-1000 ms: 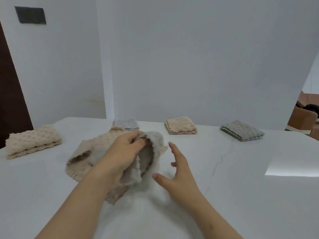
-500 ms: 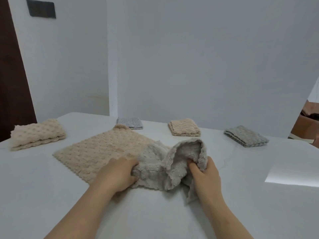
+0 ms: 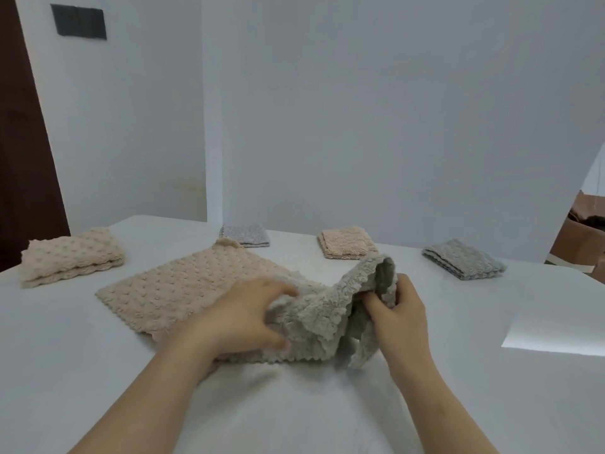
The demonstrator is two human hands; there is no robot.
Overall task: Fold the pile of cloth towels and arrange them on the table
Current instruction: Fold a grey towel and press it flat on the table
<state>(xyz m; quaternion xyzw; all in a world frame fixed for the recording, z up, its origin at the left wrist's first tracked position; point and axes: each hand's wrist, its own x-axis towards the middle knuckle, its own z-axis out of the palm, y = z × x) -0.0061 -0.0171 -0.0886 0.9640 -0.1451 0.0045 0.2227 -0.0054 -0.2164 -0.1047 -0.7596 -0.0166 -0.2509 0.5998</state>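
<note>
White worktop [image 3: 98,371], 4 folded towels [image 3: 347,241] set out behind — spreading step, by the look.
Left hand [image 3: 242,319] and right hand [image 3: 401,314], apart, each grip the crumpled grey towel [image 3: 314,319], partly over a flat beige towel [image 3: 183,290]; next, probably pull its edges taut.

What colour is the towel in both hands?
Grey, nubbly. The towel shows best in the head view, between left hand and right hand.
</note>
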